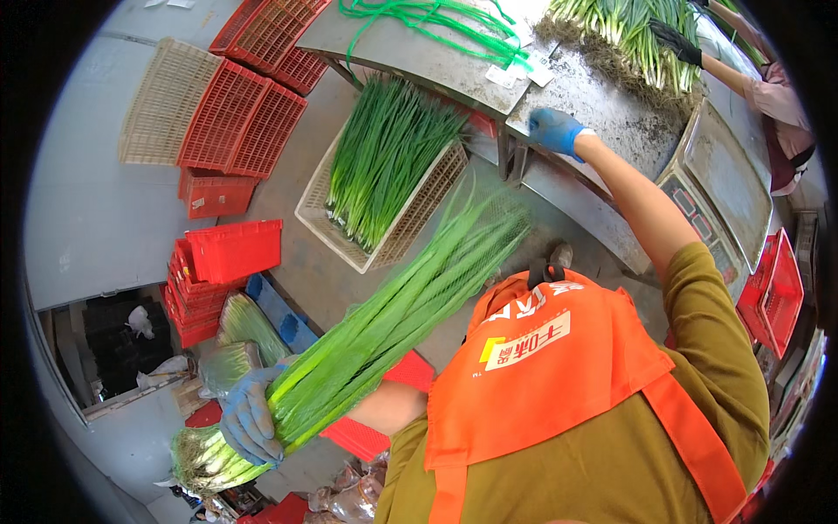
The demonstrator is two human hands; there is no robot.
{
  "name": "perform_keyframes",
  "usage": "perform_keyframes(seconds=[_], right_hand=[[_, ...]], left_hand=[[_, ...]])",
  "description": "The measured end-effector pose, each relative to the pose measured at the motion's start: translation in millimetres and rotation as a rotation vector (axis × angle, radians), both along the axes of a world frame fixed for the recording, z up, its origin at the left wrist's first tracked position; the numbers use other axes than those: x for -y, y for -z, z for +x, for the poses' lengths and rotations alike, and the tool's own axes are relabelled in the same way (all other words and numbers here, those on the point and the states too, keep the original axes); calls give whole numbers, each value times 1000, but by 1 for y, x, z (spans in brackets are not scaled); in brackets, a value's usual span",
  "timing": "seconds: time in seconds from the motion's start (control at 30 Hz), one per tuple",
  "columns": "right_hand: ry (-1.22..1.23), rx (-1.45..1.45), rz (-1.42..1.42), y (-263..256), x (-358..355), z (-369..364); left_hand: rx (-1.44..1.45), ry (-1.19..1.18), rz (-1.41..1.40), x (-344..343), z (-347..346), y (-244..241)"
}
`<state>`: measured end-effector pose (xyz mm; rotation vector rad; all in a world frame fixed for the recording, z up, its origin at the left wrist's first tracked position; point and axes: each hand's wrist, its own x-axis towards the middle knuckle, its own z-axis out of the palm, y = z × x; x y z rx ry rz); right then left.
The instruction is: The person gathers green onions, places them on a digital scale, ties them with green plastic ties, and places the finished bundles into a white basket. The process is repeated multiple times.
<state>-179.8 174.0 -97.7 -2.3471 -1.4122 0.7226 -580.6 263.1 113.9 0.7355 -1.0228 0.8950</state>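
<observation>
My left hand, in a soiled blue-grey glove, grips a long bundle of scallions near its root end. Green mesh netting wraps the bundle, whose roots point to the lower left and leaf tips to the upper right. Blue-gloved too, my right hand is apart from the bundle, at the near edge of the metal table. Its fingers look curled closed, and nothing shows in them. Beyond the held bundle, a cream plastic crate on the floor holds loose green scallions.
Green mesh netting and white tags lie on the table. A co-worker's dark-gloved hand touches rooted scallions. A weighing scale stands right. Red crates are stacked left; wrapped scallions lie below them.
</observation>
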Motion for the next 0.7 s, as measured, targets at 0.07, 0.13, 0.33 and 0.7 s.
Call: perform_keyframes(seconds=[0.07,0.13,0.33,0.7], right_hand=[[-153,-370,183,-33,-32,-30],[-480,-831,249,-101,-49,-85],[-1209,-1559,-179,-110,-58,-206],[-193,-1169,-470,-126,45,-97]], left_hand=[[1,-26,-3,3,-1,-1],[6,16,-38,-14,15,9],[-71,-124,-474,-38,-9,21],[-565,-747,-1268,-68,-105,385]])
